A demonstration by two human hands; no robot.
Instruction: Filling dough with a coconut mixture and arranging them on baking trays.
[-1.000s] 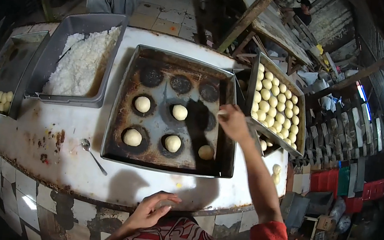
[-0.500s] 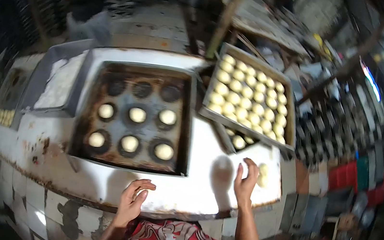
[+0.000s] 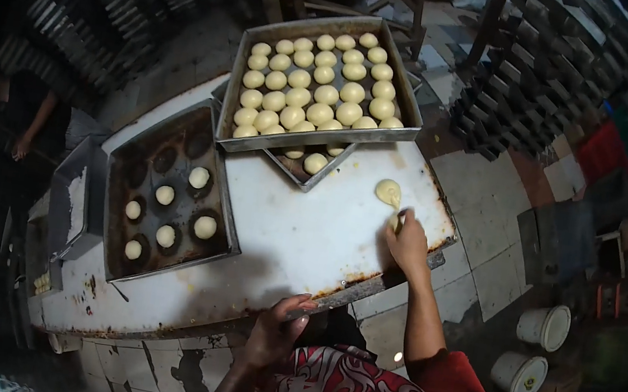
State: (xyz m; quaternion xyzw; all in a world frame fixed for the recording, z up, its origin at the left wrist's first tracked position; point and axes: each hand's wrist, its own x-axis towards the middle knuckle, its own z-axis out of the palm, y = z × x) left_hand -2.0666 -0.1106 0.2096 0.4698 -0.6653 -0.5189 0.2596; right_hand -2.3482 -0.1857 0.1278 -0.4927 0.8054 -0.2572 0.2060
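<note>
On the right part of the white table lies a soft yellow lump of dough (image 3: 388, 191), with a thin tail stretched toward me. The fingers of my right hand (image 3: 407, 244) are closed on that tail. My left hand (image 3: 277, 331) hovers by the table's front edge, fingers loosely curled and thumb apart, holding nothing. Left of centre sits a dark baking tray (image 3: 114, 265) with several pale dough balls (image 3: 165, 236) in round hollows; some hollows hold none. At the back, a metal tray (image 3: 322, 135) of yellow dough balls (image 3: 300, 78) rests crosswise on another tray (image 3: 305, 185).
A grey bin (image 3: 84, 233) with white powder stands beyond the baking tray's left side. Another person's arm (image 3: 36, 126) shows at far left. Stacked metal pans (image 3: 523, 81) stand at the back right. White lidded buckets (image 3: 519, 376) are on the floor to my right.
The view has swung to the right. My right hand, earlier open beside the yellow dough, has taken hold of it and stretched out a tail. My left hand stays empty.
</note>
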